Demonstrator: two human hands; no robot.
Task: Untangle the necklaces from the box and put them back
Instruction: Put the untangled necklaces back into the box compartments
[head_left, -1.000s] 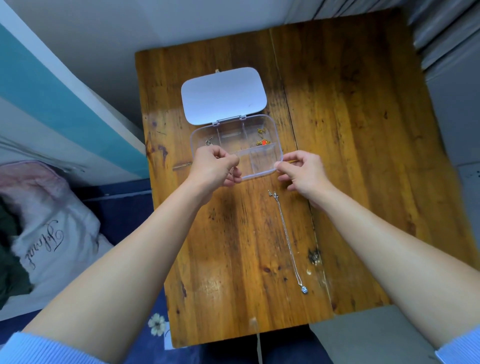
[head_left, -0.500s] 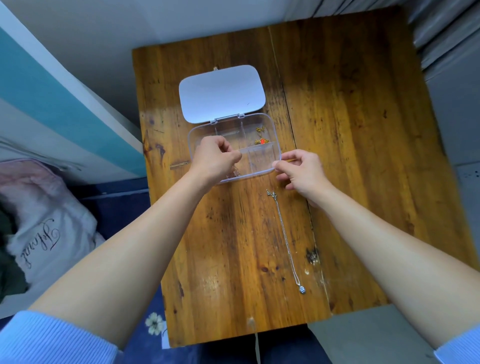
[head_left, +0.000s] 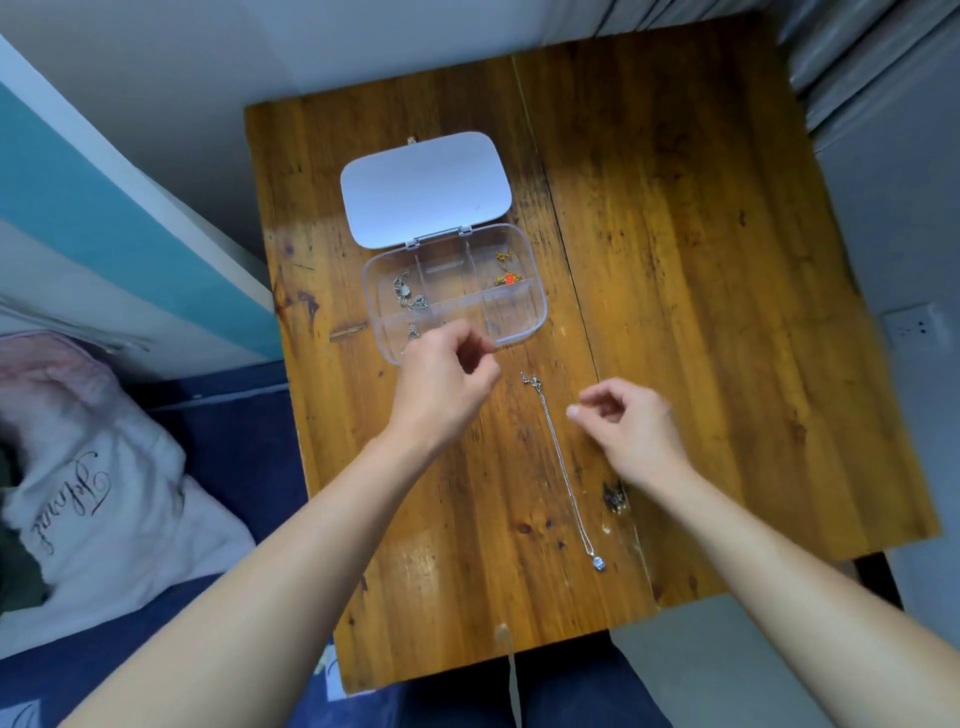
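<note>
A clear plastic box (head_left: 537, 306) with several compartments sits open on the wooden table (head_left: 701, 260), its white lid (head_left: 426, 187) folded back. Inside are a silver tangle (head_left: 408, 293) at the back left, a gold piece with a red stone (head_left: 506, 278) at the back right, and a small silver piece (head_left: 413, 331) at the front left. A silver necklace (head_left: 563, 473) with a pendant lies stretched out in front of the box. My left hand (head_left: 447, 384) hovers at the box's front edge, thumb and forefinger pinched; no chain shows in them. My right hand (head_left: 623, 421) hangs right of the necklace, fingers loosely curled, holding nothing.
A white pillow with script lettering (head_left: 78, 493) lies on dark blue bedding at the left. The table's left edge runs close to a white and teal wall. A dark knot (head_left: 615, 496) marks the wood near my right wrist. A wall socket (head_left: 914, 325) is at the right.
My left hand has come out of the box's front left compartment toward me. My right hand has let go of the box's right front corner and moved back beside the laid-out necklace.
</note>
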